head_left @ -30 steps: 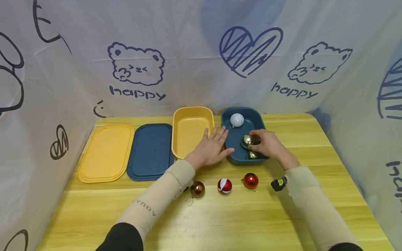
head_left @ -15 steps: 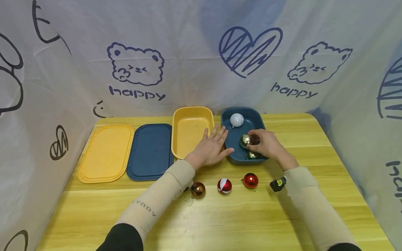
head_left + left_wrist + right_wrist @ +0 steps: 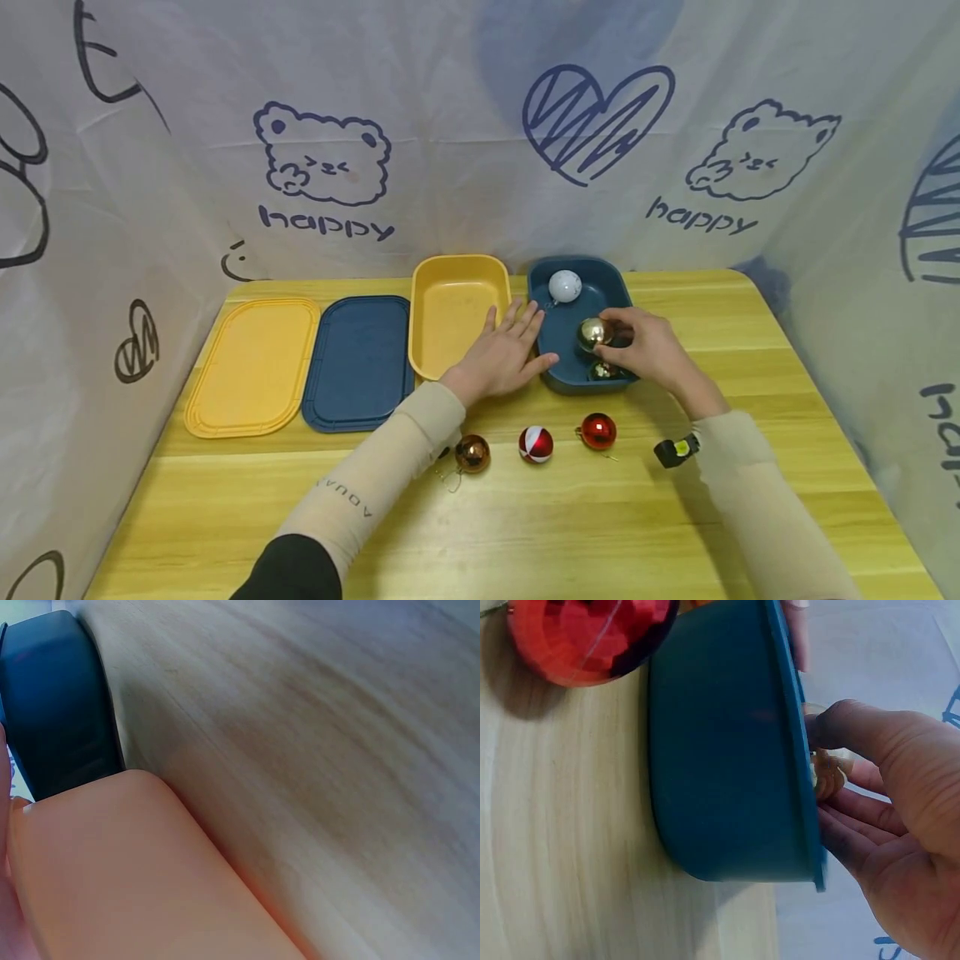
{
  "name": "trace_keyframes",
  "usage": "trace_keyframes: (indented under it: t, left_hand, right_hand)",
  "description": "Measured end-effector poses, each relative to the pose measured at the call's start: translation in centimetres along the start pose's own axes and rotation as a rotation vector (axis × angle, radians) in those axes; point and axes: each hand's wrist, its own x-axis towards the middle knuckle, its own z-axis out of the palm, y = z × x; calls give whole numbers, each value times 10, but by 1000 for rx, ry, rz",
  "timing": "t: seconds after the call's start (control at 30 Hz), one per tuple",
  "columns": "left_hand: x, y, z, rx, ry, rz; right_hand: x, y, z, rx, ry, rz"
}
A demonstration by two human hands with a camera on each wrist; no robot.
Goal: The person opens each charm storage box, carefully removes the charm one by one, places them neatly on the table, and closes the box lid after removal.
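Observation:
My right hand (image 3: 651, 348) pinches a shiny gold Christmas ball (image 3: 595, 333) between thumb and fingers, over the inside of the blue box (image 3: 553, 354). A second gold ball (image 3: 603, 370) lies in the box just below it, and a white ball (image 3: 565, 287) sits toward its far end. In the right wrist view, the box wall (image 3: 727, 750) hides most of the held ball. With fingers spread, my left hand (image 3: 501, 354) rests across the neighbouring rims of the yellow box (image 3: 459, 312) and the blue box. Only a sliver of that hand shows in its wrist view.
Nearer me on the wooden table (image 3: 525, 533) lie a copper ball (image 3: 472, 454), a red-and-white ball (image 3: 536, 445) and a red ball (image 3: 598, 432). Flat at the left are a yellow lid (image 3: 255, 367) and a blue lid (image 3: 358, 362). Printed cloth (image 3: 457, 167) hangs behind.
The right hand and the gold ball have shifted slightly right and up over the last half second, and the right forearm has swung outward. The left hand stays in place.

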Motion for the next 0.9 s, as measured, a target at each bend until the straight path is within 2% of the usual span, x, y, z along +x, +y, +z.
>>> trace_keyframes:
  t: [0.4,0.9]
  left_hand:
    - [0,-1,1,14,5,7]
    - [0,0,1,6,19,6]
  right_hand:
    - [-20,-6,-12,-5,46,-48]
    - [-52,-25,-8,-15,52,-163]
